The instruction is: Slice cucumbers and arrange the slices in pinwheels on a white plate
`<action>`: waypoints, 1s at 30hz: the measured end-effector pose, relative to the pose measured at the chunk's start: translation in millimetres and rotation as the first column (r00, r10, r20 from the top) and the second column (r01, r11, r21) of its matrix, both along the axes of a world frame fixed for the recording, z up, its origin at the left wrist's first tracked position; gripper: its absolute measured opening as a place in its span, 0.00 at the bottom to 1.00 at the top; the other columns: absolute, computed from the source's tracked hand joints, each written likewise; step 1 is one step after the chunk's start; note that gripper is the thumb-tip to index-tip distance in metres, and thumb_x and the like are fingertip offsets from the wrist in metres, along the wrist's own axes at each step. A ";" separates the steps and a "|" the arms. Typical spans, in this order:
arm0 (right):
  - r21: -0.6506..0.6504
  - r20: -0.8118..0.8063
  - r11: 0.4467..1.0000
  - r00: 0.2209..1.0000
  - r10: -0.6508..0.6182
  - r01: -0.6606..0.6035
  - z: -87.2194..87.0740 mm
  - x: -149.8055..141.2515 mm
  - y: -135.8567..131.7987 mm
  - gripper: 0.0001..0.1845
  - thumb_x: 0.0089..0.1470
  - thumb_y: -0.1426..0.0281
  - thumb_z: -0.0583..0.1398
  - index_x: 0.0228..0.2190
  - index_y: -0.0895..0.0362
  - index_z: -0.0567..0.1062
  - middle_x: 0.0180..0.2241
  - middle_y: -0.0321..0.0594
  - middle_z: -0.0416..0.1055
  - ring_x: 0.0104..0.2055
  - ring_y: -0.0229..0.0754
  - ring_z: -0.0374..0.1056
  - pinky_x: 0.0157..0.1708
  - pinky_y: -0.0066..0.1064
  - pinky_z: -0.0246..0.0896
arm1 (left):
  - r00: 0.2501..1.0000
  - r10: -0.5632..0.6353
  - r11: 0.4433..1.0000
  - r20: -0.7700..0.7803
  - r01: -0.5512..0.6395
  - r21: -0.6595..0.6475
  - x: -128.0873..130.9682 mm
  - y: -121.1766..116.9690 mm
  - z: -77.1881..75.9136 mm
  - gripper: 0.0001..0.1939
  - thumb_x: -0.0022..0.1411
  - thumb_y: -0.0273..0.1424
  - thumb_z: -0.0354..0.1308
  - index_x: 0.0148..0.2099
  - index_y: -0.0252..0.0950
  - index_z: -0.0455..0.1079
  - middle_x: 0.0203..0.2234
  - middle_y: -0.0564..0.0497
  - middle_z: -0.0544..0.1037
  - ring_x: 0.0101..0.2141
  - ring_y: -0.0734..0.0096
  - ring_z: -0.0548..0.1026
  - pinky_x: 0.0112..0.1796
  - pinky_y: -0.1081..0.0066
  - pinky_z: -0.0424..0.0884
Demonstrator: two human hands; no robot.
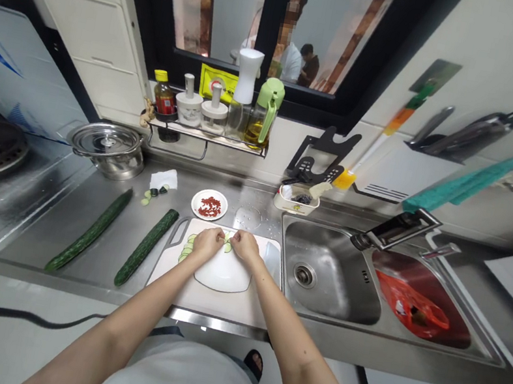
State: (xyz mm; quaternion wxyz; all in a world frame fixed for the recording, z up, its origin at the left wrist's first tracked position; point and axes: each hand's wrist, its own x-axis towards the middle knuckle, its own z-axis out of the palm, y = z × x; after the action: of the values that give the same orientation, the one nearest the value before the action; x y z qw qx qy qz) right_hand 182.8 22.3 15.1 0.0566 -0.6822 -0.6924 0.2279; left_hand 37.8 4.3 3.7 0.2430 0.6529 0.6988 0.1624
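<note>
A white plate [222, 277] rests on the cutting board [188, 300] in front of me. At its far edge, thin pale-green cucumber slices [227, 246] lie between my two hands. My left hand [208, 242] is closed, its fingertips pinching at a slice from the left. From the right, my right hand [245, 247] pinches at the slices too; the fingers partly hide them. More cucumber slices [186, 250] lie overlapping on the board, left of my left hand. A pale bluish flat object [273, 260] lies on the board's right side.
Two whole cucumbers [146, 248] lie left of the board. A small dish [195, 203] of red pieces stands behind it. A lidded steel pot [116, 157] is at back left. The double sink [330, 304] is on the right, below a tap [396, 230].
</note>
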 end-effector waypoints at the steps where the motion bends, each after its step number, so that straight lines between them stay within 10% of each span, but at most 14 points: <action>1: -0.004 0.011 1.000 1.000 0.003 -0.003 -0.9 -0.2 0.0 0.09 0.55 0.68 0.57 0.34 0.58 0.76 0.36 0.43 0.76 0.35 0.38 0.67 0.30 0.25 0.49 | 1.000 -0.004 1.000 -0.009 0.004 -0.001 -0.1 -0.1 -0.3 0.10 0.57 0.32 0.55 0.40 0.41 0.75 0.36 0.47 0.80 0.39 0.62 0.76 0.37 0.70 0.65; 21: -0.003 0.161 0.997 0.984 0.072 -0.072 1.0 -4.7 -2.6 0.10 0.59 0.69 0.55 0.42 0.57 0.71 0.40 0.48 0.75 0.42 0.42 0.69 0.36 0.28 0.53 | 0.988 -0.080 0.993 -0.132 0.090 0.072 0.4 -5.0 -1.5 0.11 0.60 0.31 0.53 0.42 0.38 0.75 0.42 0.46 0.74 0.46 0.61 0.70 0.45 0.67 0.65; 30: 0.010 0.172 0.998 0.983 0.064 -0.067 3.4 -4.5 -4.6 0.11 0.59 0.68 0.55 0.43 0.56 0.71 0.41 0.47 0.75 0.43 0.43 0.69 0.37 0.28 0.54 | 0.914 -0.320 0.930 -0.250 0.354 0.103 2.9 -24.0 7.4 0.16 0.65 0.28 0.48 0.50 0.41 0.71 0.43 0.45 0.72 0.48 0.61 0.64 0.46 0.66 0.64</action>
State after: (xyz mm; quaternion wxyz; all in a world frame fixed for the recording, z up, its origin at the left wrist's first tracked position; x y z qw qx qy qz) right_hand 178.4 17.8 18.5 -0.0054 -0.6757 -0.7185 0.1649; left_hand 40.7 -19.8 11.1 0.1369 0.7941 0.5850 0.0922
